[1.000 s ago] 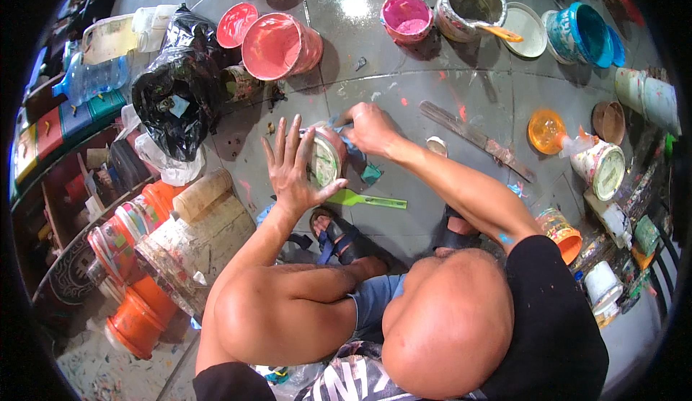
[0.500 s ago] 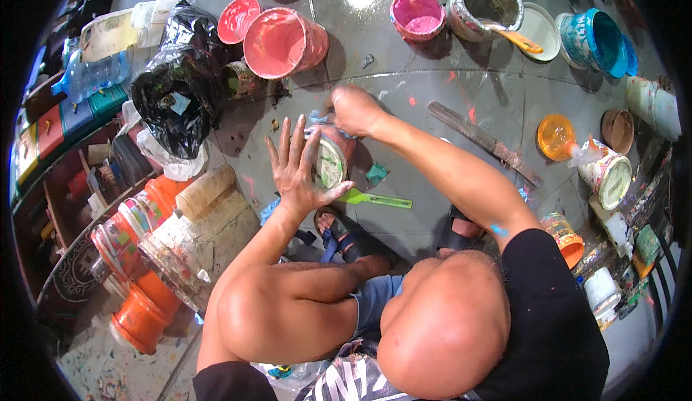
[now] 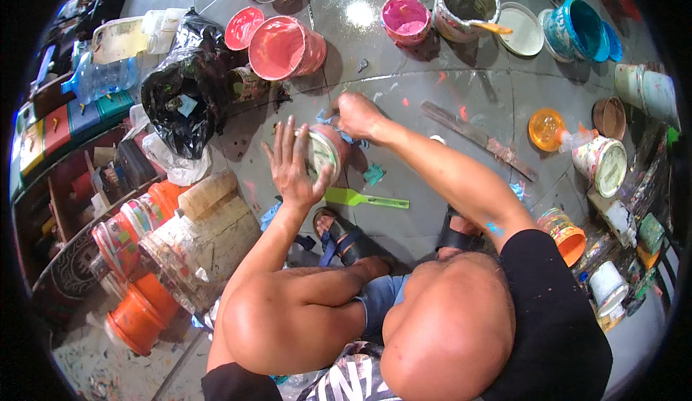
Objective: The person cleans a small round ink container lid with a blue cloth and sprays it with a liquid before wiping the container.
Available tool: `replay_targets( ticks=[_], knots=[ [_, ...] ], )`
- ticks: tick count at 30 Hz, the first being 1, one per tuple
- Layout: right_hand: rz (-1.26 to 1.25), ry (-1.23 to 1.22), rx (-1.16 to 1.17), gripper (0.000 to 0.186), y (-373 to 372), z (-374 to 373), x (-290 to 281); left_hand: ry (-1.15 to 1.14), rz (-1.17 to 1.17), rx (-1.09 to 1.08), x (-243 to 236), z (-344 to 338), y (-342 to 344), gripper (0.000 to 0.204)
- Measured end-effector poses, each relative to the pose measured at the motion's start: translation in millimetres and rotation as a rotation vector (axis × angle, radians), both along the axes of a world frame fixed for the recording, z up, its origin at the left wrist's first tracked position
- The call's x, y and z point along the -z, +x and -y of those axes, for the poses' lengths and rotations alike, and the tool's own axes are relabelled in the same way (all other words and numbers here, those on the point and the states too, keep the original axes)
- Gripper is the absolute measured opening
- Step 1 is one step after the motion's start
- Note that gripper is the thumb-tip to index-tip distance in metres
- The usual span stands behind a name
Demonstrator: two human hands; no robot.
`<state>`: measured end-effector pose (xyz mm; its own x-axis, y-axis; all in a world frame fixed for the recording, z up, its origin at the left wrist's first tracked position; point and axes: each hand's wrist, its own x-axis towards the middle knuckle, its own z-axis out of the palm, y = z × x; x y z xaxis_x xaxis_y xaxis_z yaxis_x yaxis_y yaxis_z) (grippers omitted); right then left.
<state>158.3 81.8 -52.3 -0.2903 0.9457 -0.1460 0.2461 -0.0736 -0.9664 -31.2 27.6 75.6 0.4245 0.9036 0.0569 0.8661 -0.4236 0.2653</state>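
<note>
A small paint tub (image 3: 344,148) with reddish-pink sides and a whitish, green-smeared end (image 3: 322,154) lies tilted on the floor in front of my feet. My left hand (image 3: 294,164) is open, its fingers stretched out and its palm and thumb against that end. At the tub's far side, my right hand (image 3: 358,118) is closed on a blue rag (image 3: 349,138), which shows below and left of the fist and touches the tub. Close by lies a lime-green plastic spatula (image 3: 367,200), and near it a teal scrap (image 3: 374,174).
Pink-red paint buckets (image 3: 285,49), a magenta tub (image 3: 405,21) and a grey bucket (image 3: 467,8) with a brush stand farther off. A black plastic bag (image 3: 180,102) slumps at left. Right of my arm lie a long wooden strip (image 3: 476,140) and an orange container (image 3: 546,128).
The tub has turned, its end now facing more toward my left palm. My left thumb has come in against it. The right fist has shifted slightly, and more blue rag shows below it.
</note>
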Motion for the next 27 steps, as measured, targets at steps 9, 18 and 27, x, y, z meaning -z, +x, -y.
replay_targets(
  ticks=[9,18,27],
  knots=[
    [-0.201,-0.125,0.198,0.029,-11.9,66.5,-41.9,-0.167,0.155,-0.590,-7.2,33.7,14.4,0.065],
    [-0.192,-0.004,0.198,0.024,-5.3,79.0,-60.4,-0.033,-0.003,-0.024,-9.3,20.8,-19.1,0.085],
    [-0.114,-0.189,0.143,0.026,-0.4,66.9,-70.4,-0.009,-0.010,-0.036,-4.0,18.3,-18.8,0.085]
  ],
)
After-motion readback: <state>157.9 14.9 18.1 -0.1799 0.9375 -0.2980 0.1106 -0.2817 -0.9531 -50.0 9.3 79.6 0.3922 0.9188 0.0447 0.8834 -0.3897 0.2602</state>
